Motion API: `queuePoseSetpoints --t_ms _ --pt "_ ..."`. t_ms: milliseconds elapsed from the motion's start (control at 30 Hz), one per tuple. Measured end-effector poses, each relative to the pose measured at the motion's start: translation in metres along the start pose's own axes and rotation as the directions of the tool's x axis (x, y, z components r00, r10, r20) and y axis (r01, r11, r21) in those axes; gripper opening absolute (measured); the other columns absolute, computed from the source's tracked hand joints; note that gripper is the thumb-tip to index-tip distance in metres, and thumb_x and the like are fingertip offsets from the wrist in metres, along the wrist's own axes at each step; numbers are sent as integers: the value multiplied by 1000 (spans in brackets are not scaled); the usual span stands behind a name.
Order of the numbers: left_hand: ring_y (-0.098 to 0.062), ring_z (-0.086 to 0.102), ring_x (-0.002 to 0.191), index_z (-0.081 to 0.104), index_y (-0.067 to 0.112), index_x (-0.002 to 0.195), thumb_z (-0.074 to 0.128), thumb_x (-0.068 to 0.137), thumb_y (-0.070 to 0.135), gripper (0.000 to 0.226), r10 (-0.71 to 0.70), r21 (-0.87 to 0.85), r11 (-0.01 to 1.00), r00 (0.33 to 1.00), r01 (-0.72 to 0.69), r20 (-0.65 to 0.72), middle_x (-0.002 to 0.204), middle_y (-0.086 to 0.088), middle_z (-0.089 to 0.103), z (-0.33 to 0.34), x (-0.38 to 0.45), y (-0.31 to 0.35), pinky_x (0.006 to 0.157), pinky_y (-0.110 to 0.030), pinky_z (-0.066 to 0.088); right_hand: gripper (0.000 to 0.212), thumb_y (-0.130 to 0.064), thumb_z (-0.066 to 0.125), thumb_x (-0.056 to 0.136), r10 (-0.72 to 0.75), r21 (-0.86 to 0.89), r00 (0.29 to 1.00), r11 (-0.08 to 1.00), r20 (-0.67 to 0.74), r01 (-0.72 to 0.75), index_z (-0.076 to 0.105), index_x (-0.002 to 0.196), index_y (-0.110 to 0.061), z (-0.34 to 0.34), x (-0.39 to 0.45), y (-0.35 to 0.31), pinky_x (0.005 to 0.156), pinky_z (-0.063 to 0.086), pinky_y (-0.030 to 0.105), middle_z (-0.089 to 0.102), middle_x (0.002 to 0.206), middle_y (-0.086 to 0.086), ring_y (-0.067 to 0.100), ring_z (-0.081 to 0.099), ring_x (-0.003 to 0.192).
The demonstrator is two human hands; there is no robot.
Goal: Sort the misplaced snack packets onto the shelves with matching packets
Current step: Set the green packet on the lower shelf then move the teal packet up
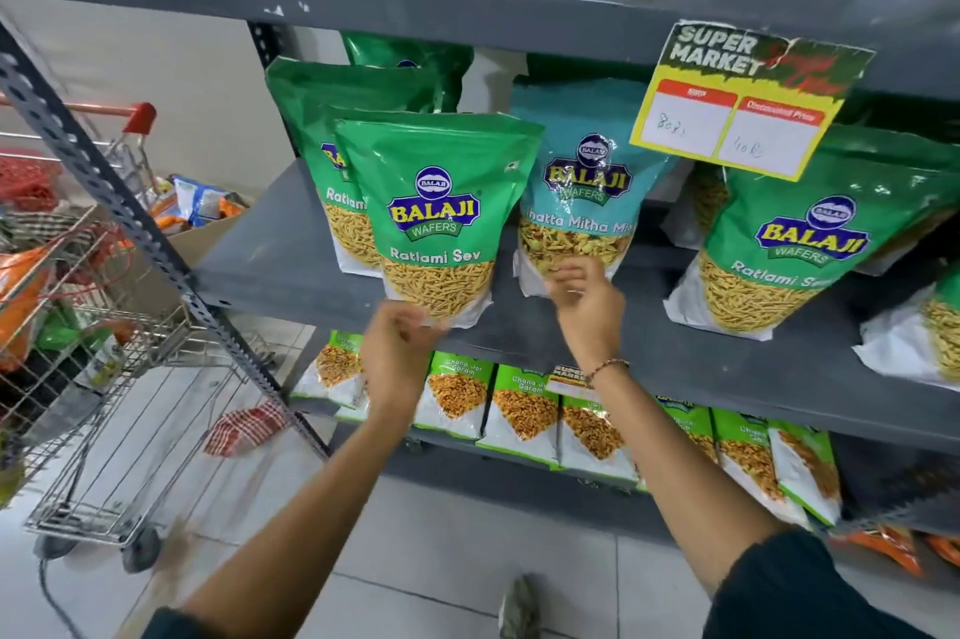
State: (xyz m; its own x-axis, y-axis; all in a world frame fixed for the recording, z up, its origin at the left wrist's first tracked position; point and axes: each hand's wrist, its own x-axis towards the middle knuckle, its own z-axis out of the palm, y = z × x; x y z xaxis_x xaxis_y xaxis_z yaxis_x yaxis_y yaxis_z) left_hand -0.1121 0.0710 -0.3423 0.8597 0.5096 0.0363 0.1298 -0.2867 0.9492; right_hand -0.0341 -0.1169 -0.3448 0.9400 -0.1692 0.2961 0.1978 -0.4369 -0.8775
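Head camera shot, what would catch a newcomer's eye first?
Two hands at the middle shelf: the left hand pinches a green packet, the right hand a teal packet standing among green ones. A yellow price tag hangs above on the right.

Both arms raised — left hand (400, 337), right hand (584, 298) curled.

Single head view, angled forward-down, close to grey shelf (291, 269); trolley (104, 378) at left.
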Motion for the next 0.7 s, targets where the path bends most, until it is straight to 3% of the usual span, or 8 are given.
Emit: queuePoseSetpoints --t_ms 100,167,300,400,467,533,600,700 --pt "-12 62 87 57 15 106 75 76 18 35 67 -42 998 918 -55 390 95 -2 64 44 -20 13 70 -12 51 23 -15 72 75 70 2 978 997 -198 -71 56 89 -8 -28 8 21 68 52 21 68 83 13 15 59 68" --pt "-17 51 114 43 10 130 67 82 8 54 108 -128 991 834 -45 541 122 -1 50 77 -14 27 86 -18 51 30 -17 75 72 133 -4 972 991 -193 -136 52 91 -11 -39 18 31 71 51 35 63 91 18 24 59 76" --pt "-11 27 131 3 10 145 62 82 11 86 158 -108 987 850 -120 502 141 4 24 124 13 50 112 -25 21 61 -17 78 68 206 20 978 978 34 -207 43 115 0 -44 40 40 78 43 29 57 108 13 21 54 95" --pt "-25 18 144 -15 6 145 52 92 16 86 -82 75 996 872 53 483 159 -10 8 144 40 47 118 -36 16 60 -21 78 69 231 29 954 970 190 -240 39 114 -10 -44 52 45 84 41 26 58 116 7 17 53 106" --pt "-33 35 136 -13 13 147 44 96 23 77 -135 150 986 862 69 489 156 -17 23 146 50 38 112 -41 30 62 -22 78 69 241 27 938 966 250 -256 41 118 -11 -45 59 49 92 42 31 57 118 2 17 52 112" --pt "-30 43 131 -2 19 149 44 95 21 70 -67 109 994 866 14 496 151 -14 35 143 54 30 107 -37 33 61 -26 80 65 226 40 940 969 255 -244 47 115 -14 -45 63 57 99 45 42 60 120 3 20 56 113" --pt "-26 35 137 7 22 149 49 93 17 69 -11 45 999 875 -12 484 153 -7 33 139 56 24 112 -37 28 60 -31 82 58 222 49 949 970 224 -239 51 108 -18 -45 65 65 97 47 51 63 118 8 23 59 110" --pt "-23 27 140 14 23 147 51 91 11 69 55 46 995 882 -86 468 153 -6 30 138 59 20 117 -38 21 60 -26 83 57 226 57 962 970 155 -237 51 106 -13 -47 54 57 91 51 47 64 116 13 24 60 106"
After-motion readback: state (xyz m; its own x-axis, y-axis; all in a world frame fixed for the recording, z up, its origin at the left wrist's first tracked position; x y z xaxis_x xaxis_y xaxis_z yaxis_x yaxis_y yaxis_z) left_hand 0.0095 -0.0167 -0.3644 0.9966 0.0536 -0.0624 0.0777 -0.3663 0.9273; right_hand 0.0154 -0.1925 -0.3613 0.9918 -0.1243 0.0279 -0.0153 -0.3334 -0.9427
